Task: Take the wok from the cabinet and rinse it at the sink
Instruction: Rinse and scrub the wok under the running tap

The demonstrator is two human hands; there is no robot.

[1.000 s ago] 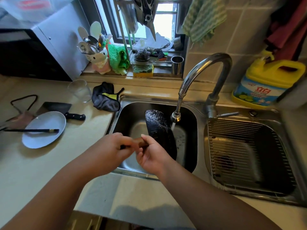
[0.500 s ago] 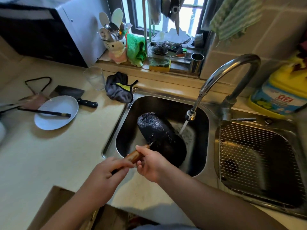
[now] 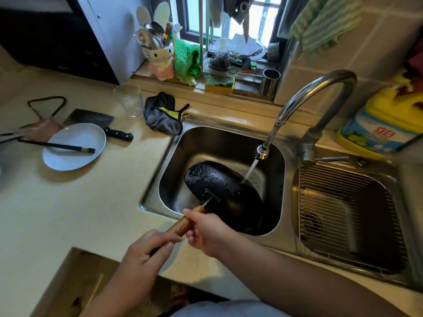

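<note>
The black wok (image 3: 223,193) stands tilted on its side in the left sink basin (image 3: 231,138), its wet, beaded underside turned toward me. Its brown wooden handle (image 3: 183,221) points down-left over the sink's front rim. My left hand (image 3: 146,252) grips the handle's lower end. My right hand (image 3: 207,232) grips it higher up, close to the pan. Water runs from the curved faucet (image 3: 320,104) and falls just behind the wok's upper right edge. The wok's inside is hidden.
A right basin with a wire rack (image 3: 348,213) lies beside the wok. On the counter to the left are a white plate (image 3: 74,146) with chopsticks, a cleaver (image 3: 100,123), a glass (image 3: 129,99) and a grey cloth (image 3: 163,114). A yellow detergent jug (image 3: 384,126) stands at the right.
The wok has dropped lower in the basin and tipped further, showing more of its underside. Both hands have slid down-left along the handle. My head has moved back and left.
</note>
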